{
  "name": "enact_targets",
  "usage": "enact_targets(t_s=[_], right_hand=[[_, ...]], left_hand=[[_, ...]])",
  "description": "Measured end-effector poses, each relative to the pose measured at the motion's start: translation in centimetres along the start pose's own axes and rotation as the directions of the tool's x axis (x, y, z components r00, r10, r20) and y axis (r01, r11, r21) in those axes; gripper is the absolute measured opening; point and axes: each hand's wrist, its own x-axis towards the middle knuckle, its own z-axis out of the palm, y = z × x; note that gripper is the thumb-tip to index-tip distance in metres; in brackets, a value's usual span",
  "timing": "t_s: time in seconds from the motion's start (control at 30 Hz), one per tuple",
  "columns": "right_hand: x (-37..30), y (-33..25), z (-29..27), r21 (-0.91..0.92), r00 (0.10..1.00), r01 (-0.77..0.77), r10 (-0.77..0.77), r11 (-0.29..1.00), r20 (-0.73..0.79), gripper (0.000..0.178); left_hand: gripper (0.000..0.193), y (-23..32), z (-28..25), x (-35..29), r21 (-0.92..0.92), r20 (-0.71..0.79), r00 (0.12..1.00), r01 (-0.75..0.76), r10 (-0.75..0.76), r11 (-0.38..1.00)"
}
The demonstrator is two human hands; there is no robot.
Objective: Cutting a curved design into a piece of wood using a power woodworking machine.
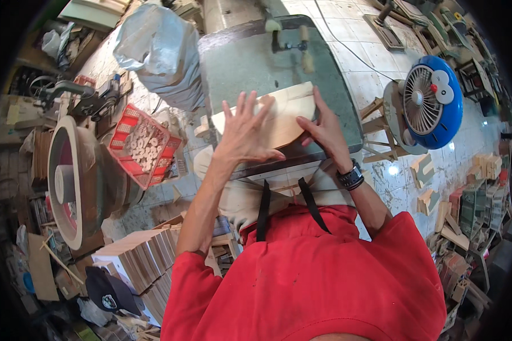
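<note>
A pale wooden board with a curved near edge and a straight far edge lies on the near part of a grey-green machine table. My left hand rests on the board's left part, fingers spread and pointing away from me. At the board's right end is my right hand, its thumb on the top face and its index finger along the end. The other fingers of that hand are partly hidden. Beyond the board, a metal guide with a knob stands over the table's far side.
Left of the table stand a large plastic bag and a red crate of small wooden pieces. A big wheel-shaped machine and stacked boards are nearer. On the right, a blue fan sits by a wooden stool. A cable hangs behind.
</note>
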Motion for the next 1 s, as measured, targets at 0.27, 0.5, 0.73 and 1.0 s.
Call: enact_targets(t_s=[0.27, 0.5, 0.73, 1.0], right_hand=[[-0.1, -0.7, 3.0, 0.101, 0.997, 0.078, -0.076, 0.992, -0.018, 0.091], [0.0, -1.4, 2.3, 0.160, 0.999, 0.048, -0.044, 0.986, -0.024, 0.087], [-1.2, -0.9, -2.2, 0.016, 0.932, 0.159, -0.144, 0.987, -0.332, 0.038], [-0.4, -9.0, -10.3, -0.087, 0.688, 0.450, -0.408, 0.889, -0.600, 0.025]], left_hand=[[0.121, -2.7, -0.5, -0.7, -0.060, -0.048, 0.998, -0.047, 0.044, 0.997], [0.120, -3.1, 0.0, 0.3, -0.144, -0.079, 0.996, -0.054, 0.043, 0.988], [0.140, -3.8, -0.5, -0.5, -0.078, -0.027, 0.997, -0.076, 0.074, 0.994], [0.028, -8.3, -21.0, 11.0, -0.513, -0.741, 0.617, -0.266, -0.265, 0.816]])
